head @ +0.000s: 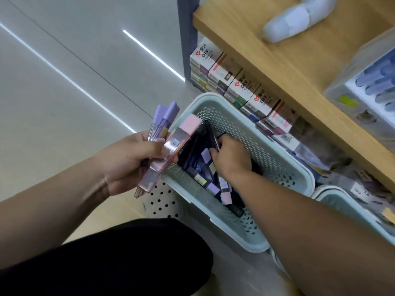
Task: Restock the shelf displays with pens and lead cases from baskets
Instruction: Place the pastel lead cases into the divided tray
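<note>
The left hand [130, 161], at the centre left of the frame, gripped a bundle of clear plastic lead cases [168, 142] with purple and pink caps. Its thumb lay across their fronts and its fingers were curled behind them, so that the caps fanned up towards the upper middle.

Just right of it stood a pale green perforated plastic basket [275, 150] on the floor, and the bundle's lower ends overlapped its near rim. The right hand [232, 160] reached down into this basket, with its fingers curled among the loose dark-bodied cases [213, 188] with pastel caps that lay along the bottom. Whether it had hold of one could not be told.

A second pale green basket [342, 202] sat at the lower right, touching the first. Behind both, rows of white printed cardboard boxes [241, 86] filled the space under a light wooden shelf [284, 60] across the upper right. On that shelf rested a blurred white object [292, 20] and a clear plastic box [350, 82].
</note>
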Available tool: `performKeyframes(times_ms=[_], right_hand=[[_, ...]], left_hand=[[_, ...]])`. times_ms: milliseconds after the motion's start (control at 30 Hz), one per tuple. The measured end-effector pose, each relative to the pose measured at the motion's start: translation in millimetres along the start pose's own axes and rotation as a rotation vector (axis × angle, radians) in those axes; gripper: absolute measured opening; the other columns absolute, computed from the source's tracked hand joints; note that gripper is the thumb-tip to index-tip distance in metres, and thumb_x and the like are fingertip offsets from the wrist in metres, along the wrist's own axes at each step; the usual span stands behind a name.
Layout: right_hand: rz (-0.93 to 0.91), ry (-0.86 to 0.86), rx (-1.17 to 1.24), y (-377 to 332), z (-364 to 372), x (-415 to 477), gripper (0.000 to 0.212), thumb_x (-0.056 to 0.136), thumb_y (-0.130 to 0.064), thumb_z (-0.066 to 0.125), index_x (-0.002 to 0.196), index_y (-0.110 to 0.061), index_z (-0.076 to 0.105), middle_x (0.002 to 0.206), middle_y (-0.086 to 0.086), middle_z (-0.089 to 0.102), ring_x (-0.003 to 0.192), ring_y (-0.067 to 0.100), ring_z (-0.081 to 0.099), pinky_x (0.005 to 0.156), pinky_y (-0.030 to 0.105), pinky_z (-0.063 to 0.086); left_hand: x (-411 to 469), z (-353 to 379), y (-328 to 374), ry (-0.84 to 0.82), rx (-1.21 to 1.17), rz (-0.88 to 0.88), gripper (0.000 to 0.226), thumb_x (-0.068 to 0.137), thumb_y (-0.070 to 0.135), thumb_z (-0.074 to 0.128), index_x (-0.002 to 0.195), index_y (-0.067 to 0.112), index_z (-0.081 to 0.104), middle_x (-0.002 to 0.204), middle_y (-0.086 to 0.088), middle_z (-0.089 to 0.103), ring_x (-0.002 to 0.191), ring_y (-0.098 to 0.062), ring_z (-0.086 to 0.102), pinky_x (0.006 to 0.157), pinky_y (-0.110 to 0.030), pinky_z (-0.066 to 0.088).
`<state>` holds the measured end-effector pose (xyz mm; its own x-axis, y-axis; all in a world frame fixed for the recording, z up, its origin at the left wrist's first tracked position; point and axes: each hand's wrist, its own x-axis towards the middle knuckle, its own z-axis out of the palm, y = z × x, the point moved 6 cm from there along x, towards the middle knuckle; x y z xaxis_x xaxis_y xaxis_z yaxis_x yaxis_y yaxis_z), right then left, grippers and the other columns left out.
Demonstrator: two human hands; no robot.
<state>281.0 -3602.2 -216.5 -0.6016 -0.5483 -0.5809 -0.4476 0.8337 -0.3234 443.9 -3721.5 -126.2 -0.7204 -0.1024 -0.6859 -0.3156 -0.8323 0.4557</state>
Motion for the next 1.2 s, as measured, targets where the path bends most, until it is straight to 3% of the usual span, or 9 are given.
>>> performKeyframes(times_ms=[200, 300, 367, 500, 667, 800, 967, 1100, 1200], right_hand=[[0.039, -0.038, 0.307, 31.5, -3.1, -24.3, 0.021, 0.094, -0.035, 0.069, 0.104, -0.018, 0.062, 0.091, -0.004, 0.061, 0.082, 0.019, 0.060, 0.070, 0.032, 0.049], [0.099, 0.010, 0.428, 47.1, -9.3, -35.9, 0.019, 0.096, -0.036, 0.067, 0.094, -0.018, 0.065, 0.082, -0.009, 0.062, 0.075, 0.012, 0.060, 0.062, 0.027, 0.046], [0.155, 0.052, 0.524, 54.7, -11.6, -42.5, 0.023, 0.098, -0.039, 0.063, 0.092, -0.017, 0.066, 0.079, -0.004, 0.064, 0.070, 0.016, 0.061, 0.059, 0.028, 0.045], [0.274, -0.024, 0.585, 61.8, 3.6, -50.7, 0.015, 0.098, -0.028, 0.062, 0.108, -0.017, 0.064, 0.097, 0.001, 0.068, 0.082, 0.021, 0.067, 0.069, 0.035, 0.055], [0.300, -0.115, 0.425, 61.1, 20.3, -54.9, 0.042, 0.091, -0.025, 0.071, 0.130, -0.019, 0.057, 0.107, 0.004, 0.068, 0.088, 0.022, 0.064, 0.073, 0.031, 0.047], [0.289, -0.150, 0.324, 58.7, 23.8, -50.2, 0.030, 0.079, -0.029, 0.083, 0.096, -0.024, 0.059, 0.087, -0.006, 0.063, 0.079, 0.019, 0.064, 0.064, 0.028, 0.046], [0.306, -0.147, 0.320, 60.6, 27.2, -43.4, 0.025, 0.077, -0.028, 0.082, 0.088, -0.015, 0.064, 0.082, 0.001, 0.067, 0.074, 0.022, 0.066, 0.057, 0.028, 0.046], [0.298, -0.163, 0.384, 61.1, 31.7, -45.0, 0.016, 0.079, -0.022, 0.075, 0.085, -0.011, 0.064, 0.081, 0.004, 0.068, 0.071, 0.024, 0.064, 0.055, 0.027, 0.044], [0.342, -0.155, 0.625, 67.0, 31.7, -49.1, 0.012, 0.075, -0.013, 0.074, 0.086, -0.011, 0.070, 0.083, 0.009, 0.073, 0.075, 0.028, 0.070, 0.060, 0.035, 0.058]], left_hand=[[-2.9, -0.4, -9.0, 0.014, 0.015, -0.010, 0.052, 0.034, 0.017, 0.097, 0.077, 0.008, 0.069, 0.074, -0.016, 0.065, 0.063, -0.019, 0.068, 0.056, -0.026, 0.057], [-3.3, 1.3, -9.9, 0.035, 0.045, 0.003, 0.052, 0.032, 0.021, 0.097, 0.075, 0.010, 0.070, 0.074, -0.016, 0.065, 0.060, -0.020, 0.066, 0.053, -0.026, 0.056], [-2.7, 1.3, -9.8, 0.052, 0.041, 0.010, 0.046, 0.032, 0.016, 0.094, 0.073, 0.012, 0.073, 0.075, -0.015, 0.066, 0.060, -0.020, 0.066, 0.054, -0.026, 0.056], [-2.4, 0.6, -10.6, 0.098, 0.035, 0.018, 0.045, 0.030, 0.016, 0.092, 0.072, 0.017, 0.076, 0.076, -0.013, 0.070, 0.064, -0.019, 0.065, 0.058, -0.026, 0.058], [-1.3, -0.8, -11.0, 0.130, 0.030, 0.018, 0.058, 0.036, 0.012, 0.088, 0.091, 0.008, 0.067, 0.077, -0.016, 0.069, 0.061, -0.021, 0.063, 0.054, -0.026, 0.055], [-1.1, 1.2, -11.3, 0.082, 0.081, 0.018, 0.050, 0.034, 0.026, 0.097, 0.078, 0.015, 0.075, 0.078, -0.014, 0.070, 0.064, -0.019, 0.066, 0.062, -0.026, 0.058], [-0.8, 5.6, -12.1, 0.056, 0.132, 0.022, 0.018, 0.055, 0.014, 0.076, 0.072, 0.017, 0.074, 0.074, -0.009, 0.069, 0.062, -0.018, 0.064, 0.064, -0.026, 0.058], [-1.0, 3.3, -11.6, 0.048, 0.157, 0.016, 0.040, 0.043, 0.018, 0.090, 0.079, 0.016, 0.074, 0.079, -0.012, 0.071, 0.063, -0.020, 0.066, 0.063, -0.028, 0.058], [-0.4, 2.1, -11.7, 0.042, 0.143, 0.017, 0.041, 0.042, 0.020, 0.092, 0.079, 0.014, 0.074, 0.079, -0.012, 0.070, 0.064, -0.020, 0.066, 0.062, -0.028, 0.058]])
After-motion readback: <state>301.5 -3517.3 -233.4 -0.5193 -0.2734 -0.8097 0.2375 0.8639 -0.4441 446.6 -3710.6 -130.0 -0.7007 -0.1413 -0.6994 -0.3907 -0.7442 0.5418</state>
